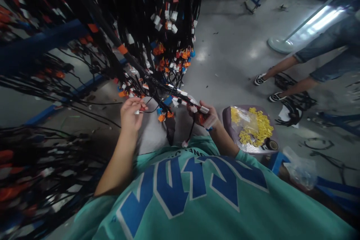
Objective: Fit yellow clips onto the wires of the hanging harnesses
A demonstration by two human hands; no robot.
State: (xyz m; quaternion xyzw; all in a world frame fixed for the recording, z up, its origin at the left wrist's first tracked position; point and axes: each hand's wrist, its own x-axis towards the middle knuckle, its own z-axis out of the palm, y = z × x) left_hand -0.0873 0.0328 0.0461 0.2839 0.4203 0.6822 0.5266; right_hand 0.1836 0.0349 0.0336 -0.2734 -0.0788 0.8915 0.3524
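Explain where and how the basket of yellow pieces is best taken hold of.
Probably by the left rim of the basket, coming from the side of the right hand. That rim stands raised and nearest the hand, while yellow pieces and a clear bag cover much of the inside. The right hand holds a bundle, so should be freed first.

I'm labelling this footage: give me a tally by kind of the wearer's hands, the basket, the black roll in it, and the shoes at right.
Wearer's hands: 2 (left hand, right hand)
Basket: 1
Black roll: 1
Shoes: 2
Total: 6
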